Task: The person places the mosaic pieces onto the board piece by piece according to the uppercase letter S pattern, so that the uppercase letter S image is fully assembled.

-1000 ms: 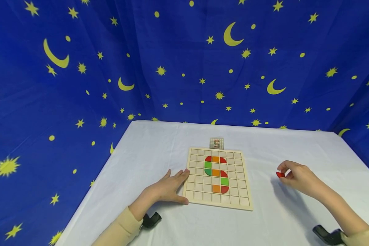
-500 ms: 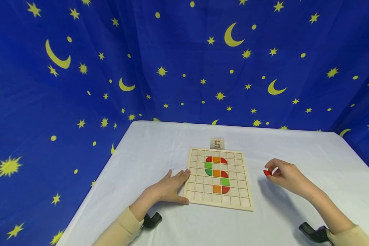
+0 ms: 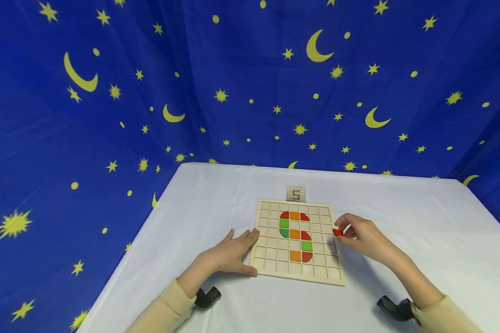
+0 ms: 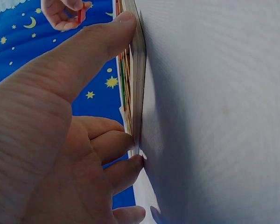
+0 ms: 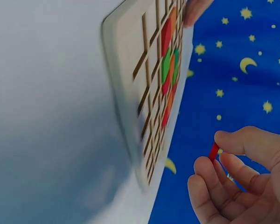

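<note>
A wooden grid board [image 3: 275, 274] lies on the white table, with red, orange and green tiles [image 3: 306, 246] set in its cells in an S-like shape. My left hand [image 3: 227, 254] rests along the board's left edge, fingers spread and thumb at the near corner; the left wrist view has the thumb [image 4: 116, 35] against the board's side. Between thumb and fingertips my right hand [image 3: 364, 236] pinches a small red tile [image 3: 338, 232], held above the board's right edge. In the right wrist view the red tile [image 5: 214, 152] appears edge-on.
A small card [image 3: 296, 194] with an S pattern on a grid sits just behind the board. White cloth covers the table [image 3: 216, 199]. Blue curtains [image 3: 250, 69] with yellow moons and stars stand behind it and at both sides.
My right hand has moved left with the red tile, from well right of the board to its right edge. The left hand has stayed at the board's left edge.
</note>
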A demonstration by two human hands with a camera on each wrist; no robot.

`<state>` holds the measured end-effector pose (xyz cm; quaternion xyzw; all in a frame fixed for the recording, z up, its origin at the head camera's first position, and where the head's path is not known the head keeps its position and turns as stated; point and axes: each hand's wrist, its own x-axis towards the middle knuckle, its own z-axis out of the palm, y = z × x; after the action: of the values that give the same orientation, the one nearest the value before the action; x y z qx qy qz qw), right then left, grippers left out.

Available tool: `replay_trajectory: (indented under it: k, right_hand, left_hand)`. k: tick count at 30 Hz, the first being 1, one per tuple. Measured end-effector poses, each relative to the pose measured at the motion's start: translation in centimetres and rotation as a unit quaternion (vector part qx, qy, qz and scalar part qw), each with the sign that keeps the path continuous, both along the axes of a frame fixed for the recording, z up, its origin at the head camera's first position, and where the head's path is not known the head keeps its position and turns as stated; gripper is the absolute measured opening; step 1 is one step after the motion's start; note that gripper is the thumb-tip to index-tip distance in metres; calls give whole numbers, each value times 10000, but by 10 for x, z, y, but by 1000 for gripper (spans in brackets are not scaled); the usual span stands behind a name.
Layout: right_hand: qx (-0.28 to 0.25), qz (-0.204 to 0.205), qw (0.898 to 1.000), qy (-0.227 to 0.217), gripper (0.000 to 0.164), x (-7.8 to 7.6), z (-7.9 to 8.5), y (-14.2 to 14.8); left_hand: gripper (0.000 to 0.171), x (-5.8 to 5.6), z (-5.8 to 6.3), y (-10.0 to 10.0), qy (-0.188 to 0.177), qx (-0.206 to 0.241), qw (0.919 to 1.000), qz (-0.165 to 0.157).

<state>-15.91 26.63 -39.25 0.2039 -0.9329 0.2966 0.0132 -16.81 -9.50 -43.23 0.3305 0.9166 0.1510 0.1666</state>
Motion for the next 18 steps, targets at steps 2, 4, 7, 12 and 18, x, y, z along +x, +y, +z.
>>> replay_trajectory:
  k: [2, 4, 7, 12, 18]
  right_hand:
    - [-5, 81, 10000, -29, 23, -2, -1, -7]
    - [-28, 160, 9999, -58, 23, -5, -1, -14]
    - [-79, 317, 9994, -126, 24, -8, -2, -26]
    - [-221, 588, 9978, -225, 24, -12, -4, -47]
    - [-246, 969, 9948, -182, 25, -15, -5, -70]
  left_hand:
    - [103, 0, -1, 0, 5, -19, 10000, 11]
    - [103, 0, -2, 0, 12, -34, 10000, 16]
    - [102, -1, -2, 0, 7, -47, 10000, 15]
    - [102, 0, -1, 0, 9, -79, 10000, 36]
    - [102, 1, 1, 0, 28, -76, 10000, 31]
